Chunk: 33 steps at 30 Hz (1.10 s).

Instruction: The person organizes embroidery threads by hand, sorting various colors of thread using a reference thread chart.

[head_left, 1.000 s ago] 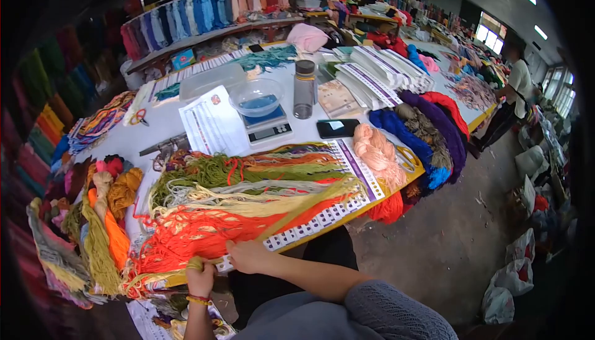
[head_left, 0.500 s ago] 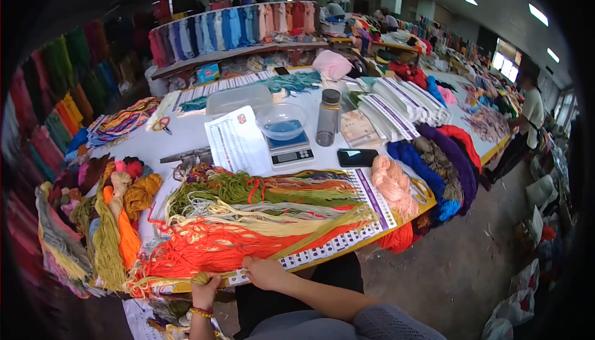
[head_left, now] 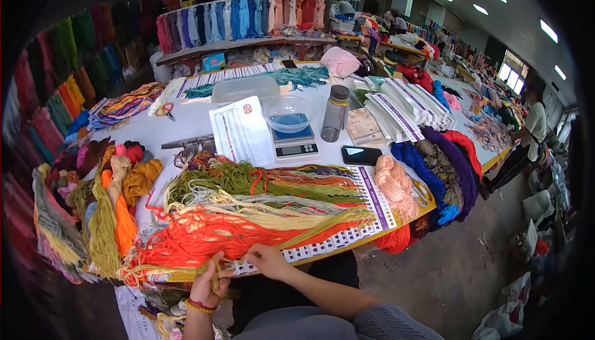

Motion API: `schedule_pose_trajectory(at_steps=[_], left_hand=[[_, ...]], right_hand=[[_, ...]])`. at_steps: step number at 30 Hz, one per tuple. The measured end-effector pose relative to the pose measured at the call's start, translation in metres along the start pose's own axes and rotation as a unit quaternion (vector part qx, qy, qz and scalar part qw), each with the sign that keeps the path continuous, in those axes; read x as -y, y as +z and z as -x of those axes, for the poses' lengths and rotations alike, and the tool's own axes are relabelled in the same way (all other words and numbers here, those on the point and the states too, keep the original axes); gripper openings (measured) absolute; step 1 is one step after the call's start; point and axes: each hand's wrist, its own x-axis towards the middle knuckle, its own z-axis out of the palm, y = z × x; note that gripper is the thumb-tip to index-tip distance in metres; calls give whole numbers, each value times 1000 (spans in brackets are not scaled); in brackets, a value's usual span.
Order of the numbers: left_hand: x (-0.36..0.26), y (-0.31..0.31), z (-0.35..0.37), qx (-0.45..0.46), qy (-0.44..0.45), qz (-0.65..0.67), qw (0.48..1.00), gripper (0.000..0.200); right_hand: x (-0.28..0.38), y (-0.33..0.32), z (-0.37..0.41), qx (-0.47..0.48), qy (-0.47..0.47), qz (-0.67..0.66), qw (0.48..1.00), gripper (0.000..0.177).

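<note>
My left hand is closed around a looped bunch of olive-green thread at the table's front edge. Just right of it, my right hand has its fingers pinched together by the same olive strands, which run up and right across the pile. Beneath and behind both hands lie long orange-red threads, with cream, grey and dark green threads farther back. Their right ends meet a white card with a purple stripe and holes. Another punched card strip follows the front edge.
Behind the threads are a digital scale with a bowl, a printed sheet, a bottle and a phone. Scissors lie back left. Yarn skeins crowd the left; a person stands at right.
My left hand has turned and lifted a little to the right, now showing looped olive thread in its grip. My right hand has shifted slightly up and right. The view has tilted slightly.
</note>
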Motion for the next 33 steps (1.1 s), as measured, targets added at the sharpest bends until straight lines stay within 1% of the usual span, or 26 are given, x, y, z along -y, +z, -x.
schedule_pose_trajectory(at_steps=[1,3,4,5,7,9,11,13,14,15,17,19,21,22,23,24,25,26,27,28,29,30,31,32,33], left_hand=[[0,6,-2,-2,-2,2,1000,37],[3,18,-3,-46,-48,-58,996,37],[5,19,-7,-34,-65,-57,996,39],[7,20,-8,-51,-90,-26,994,37],[17,7,-15,-59,-85,-7,995,33],[20,10,-14,-121,-35,-33,991,31],[20,9,-10,-160,25,-51,985,29],[19,-6,-7,-183,62,-57,980,29],[14,-9,-6,-218,66,-8,974,30],[5,-17,-4,-239,52,18,969,27],[-1,-60,-1,-166,48,91,981,20],[-27,-57,8,-249,95,88,960,18],[-69,-69,20,-351,189,141,907,17],[-93,-92,32,-286,196,136,928,17],[-116,-112,43,-217,204,132,945,17],[-130,-110,49,-292,237,84,923,19],[-143,-153,55,-315,279,14,907,19],[-157,-173,62,-424,318,-35,847,21],[-183,-189,82,-452,322,-60,830,21],[-182,-167,88,-500,371,-131,772,20],[-176,-142,91,-540,417,-198,704,21],[-169,-128,96,-541,427,-217,692,23],[-159,-117,99,-541,438,-233,679,26],[-140,-98,99,-508,394,-204,738,27],[-118,-79,99,-472,345,-178,791,29]], right_hand=[[-1,-2,-2,1,3,0,1000,17],[-5,2,-1,39,-15,-153,987,15],[0,5,4,65,-29,-190,979,11],[5,4,10,56,-75,-95,991,11],[15,2,12,55,-100,60,992,15],[19,6,12,34,-91,106,990,24],[22,10,10,21,-90,245,965,30],[28,14,9,14,-54,288,956,34],[23,17,9,7,-66,309,949,38],[22,18,8,11,-60,305,951,38],[30,18,7,22,-49,335,941,38],[33,18,6,32,-27,343,938,40],[37,17,6,38,-16,348,937,39],[37,16,6,32,-12,352,935,39],[34,17,6,38,-12,340,940,39],[34,17,6,41,-12,327,944,38],[36,19,5,28,-9,333,942,38],[38,22,6,54,-2,326,944,37],[39,14,8,60,13,324,944,35],[38,14,8,43,19,329,943,35],[36,14,8,47,8,312,949,31],[33,12,9,52,-4,297,953,26],[30,14,7,36,2,306,952,26],[28,17,5,35,-60,166,984,22],[26,13,4,34,-125,22,991,17]])
